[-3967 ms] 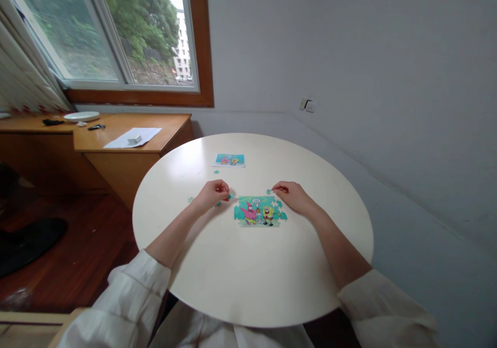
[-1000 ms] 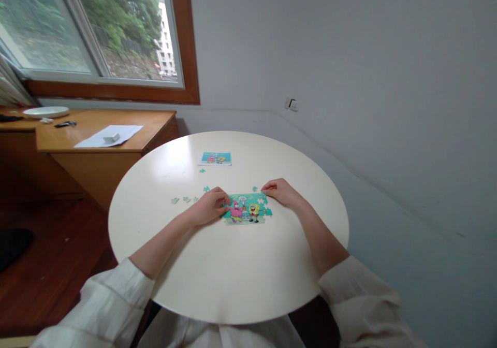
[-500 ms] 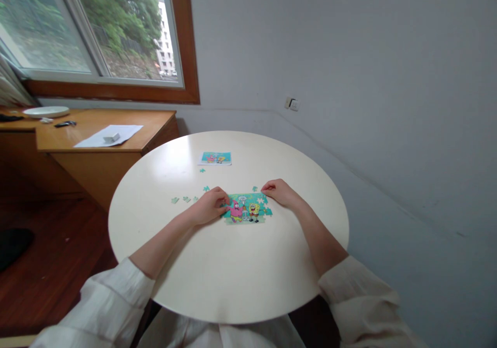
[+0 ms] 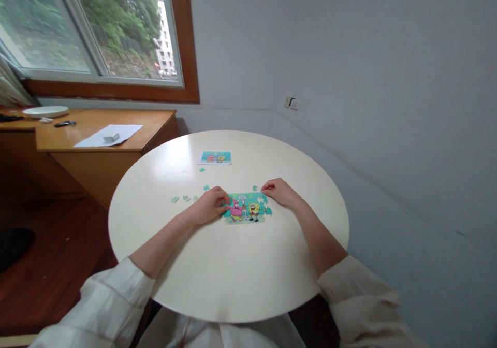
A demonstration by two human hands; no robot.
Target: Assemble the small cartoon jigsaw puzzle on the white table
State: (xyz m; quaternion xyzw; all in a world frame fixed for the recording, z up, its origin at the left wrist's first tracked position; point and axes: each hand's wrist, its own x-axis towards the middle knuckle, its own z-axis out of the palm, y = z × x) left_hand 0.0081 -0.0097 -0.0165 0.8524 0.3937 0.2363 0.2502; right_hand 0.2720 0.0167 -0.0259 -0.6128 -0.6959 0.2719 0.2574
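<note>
A partly joined jigsaw puzzle [image 4: 244, 211] with cartoon figures on a turquoise ground lies on the round white table. My left hand [image 4: 213, 204] rests at its left edge, fingers curled and fingertips touching it. At the upper right corner is my right hand [image 4: 277, 190], thumb and fingers pinched together; whatever may be between them is too small to see. The puzzle's right side has gaps and uneven edges. One loose jigsaw piece [image 4: 254, 188] lies just left of my right fingertips, above the puzzle.
Several loose pieces [image 4: 186, 199] lie left of my left hand, and another piece [image 4: 202, 170] sits farther back. Behind them is a picture card [image 4: 215, 158] with the same figures. A wooden desk [image 4: 159, 122] stands at the left, beyond the round table [image 4: 233, 280].
</note>
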